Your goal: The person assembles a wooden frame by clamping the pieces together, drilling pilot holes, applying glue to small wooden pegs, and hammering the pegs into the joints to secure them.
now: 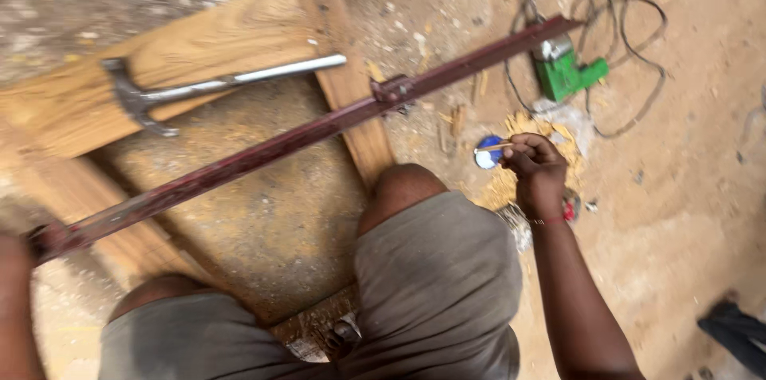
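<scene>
Nearest the camera are the person's bent knees in grey shorts [435, 284], kneeling over a wooden frame [351, 85] laid flat on a sandy, sawdust-strewn floor [686, 212]. At the left edge the left hand [20, 256] sits at the near end of a long dark red metal bar clamp [263, 153]; it is mostly cut off by the picture edge, so I cannot tell how it grips. The clamp runs diagonally up and to the right across the frame, its far tip just beside a green power drill [568, 73].

To the right of the knee, the right hand [535, 165] is closed around a thin wooden stick [496, 146], whose tip reaches over a small round blue tin [487, 158] standing on a heap of sawdust.

Further off, a claw hammer [199, 91] lies on the frame's wide far board. A black cord [630, 37] loops loosely past the drill. The floor to the right is open.
</scene>
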